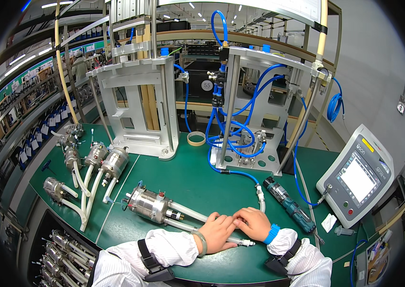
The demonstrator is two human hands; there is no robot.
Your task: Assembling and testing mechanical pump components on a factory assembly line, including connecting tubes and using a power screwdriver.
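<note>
A metal cylinder lies on its side on the green table, with two translucent hoses running from it toward my hands. My left hand is closed over these hoses, palm down. Below it the lower hose comes out and ends in a white fitting. My right hand meets the left fingertips, its fingers bent together in a pinch; what lies between them is hidden. Just behind the right hand, a white connector joins a blue air line to a short pale tube that runs down behind that hand.
Several more cylinders with hoses lie at the left. A green-black power screwdriver and a tester with a screen are at the right. Two metal frames stand behind, with a tape roll between them and looping blue air lines.
</note>
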